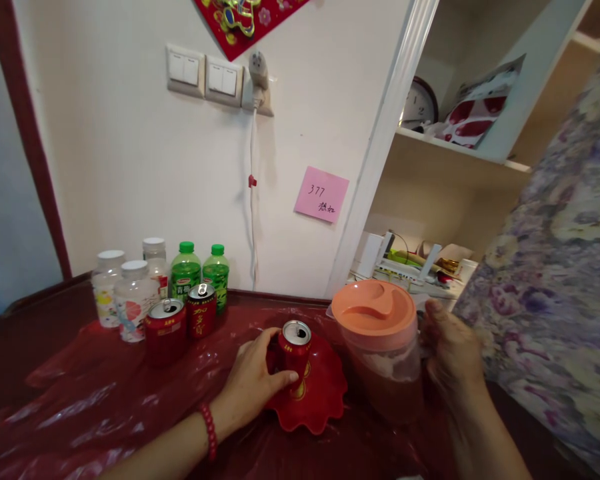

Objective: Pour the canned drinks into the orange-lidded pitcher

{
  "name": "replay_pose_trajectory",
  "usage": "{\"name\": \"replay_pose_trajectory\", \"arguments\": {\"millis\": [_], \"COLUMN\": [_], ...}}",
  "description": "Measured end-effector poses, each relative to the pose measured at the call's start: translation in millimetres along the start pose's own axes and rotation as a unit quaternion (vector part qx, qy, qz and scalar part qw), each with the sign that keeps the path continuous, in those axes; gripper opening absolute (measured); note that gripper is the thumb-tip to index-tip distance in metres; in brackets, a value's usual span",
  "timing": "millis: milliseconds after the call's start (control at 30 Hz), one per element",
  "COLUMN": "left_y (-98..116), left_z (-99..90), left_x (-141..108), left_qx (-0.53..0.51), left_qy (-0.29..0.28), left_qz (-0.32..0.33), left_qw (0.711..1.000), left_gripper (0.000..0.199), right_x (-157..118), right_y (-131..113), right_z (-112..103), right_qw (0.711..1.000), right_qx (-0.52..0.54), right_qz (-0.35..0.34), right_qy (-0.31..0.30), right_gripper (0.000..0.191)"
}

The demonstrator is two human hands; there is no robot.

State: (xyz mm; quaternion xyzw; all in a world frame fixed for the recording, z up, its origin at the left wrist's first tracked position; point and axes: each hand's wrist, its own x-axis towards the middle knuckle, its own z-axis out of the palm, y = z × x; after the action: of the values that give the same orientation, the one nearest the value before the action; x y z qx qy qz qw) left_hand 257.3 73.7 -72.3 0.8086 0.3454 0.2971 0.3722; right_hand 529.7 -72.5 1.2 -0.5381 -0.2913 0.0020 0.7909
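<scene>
Red can (294, 351): standing upright on the wavy-rimmed plate (326, 395), opened top facing up, set in from the table's (5, 350) back edge.
Left hand (247, 380): round that can right now, thumb across the front, fingers at the far side.
Right hand (453, 350): closed on the handle of the jug (383, 380), just right of the plate.
Jug: orange lid (353, 313) on, brown liquid inside; cannot tell whether touching the table.
Other two cans (166, 337): side by side toward the back left corner.
Green bottles (186, 273): paired behind those, near the back edge.
Jars (109, 293): three, white-capped, farthest left.
</scene>
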Motion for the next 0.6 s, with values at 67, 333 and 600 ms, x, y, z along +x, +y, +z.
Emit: {"name": "replay_pose_trajectory", "arguments": {"millis": [67,333,600], "left_y": [1.9,4.5,7.6], "left_z": [-0.4,-1.8,-3.4], "left_x": [-1.5,-2.7,-4.1], "left_qx": [-0.002,0.004,0.004], "left_qy": [-0.002,0.004,0.001], "left_qz": [0.001,-0.002,0.002], "left_qw": [1.0,1.0,1.0], "left_gripper": [0.067,0.064,0.062], "right_x": [-1.0,-4.9,-9.6], "right_y": [1.8,0.4,0.3], "right_z": [0.9,3.5,6.1], "right_qw": [0.999,0.999,0.996], "right_qx": [0.006,-0.022,-0.085], "right_qz": [0.033,0.026,0.013], "right_qy": [0.011,-0.005,-0.033], "right_gripper": [0.059,0.059,0.054]}}
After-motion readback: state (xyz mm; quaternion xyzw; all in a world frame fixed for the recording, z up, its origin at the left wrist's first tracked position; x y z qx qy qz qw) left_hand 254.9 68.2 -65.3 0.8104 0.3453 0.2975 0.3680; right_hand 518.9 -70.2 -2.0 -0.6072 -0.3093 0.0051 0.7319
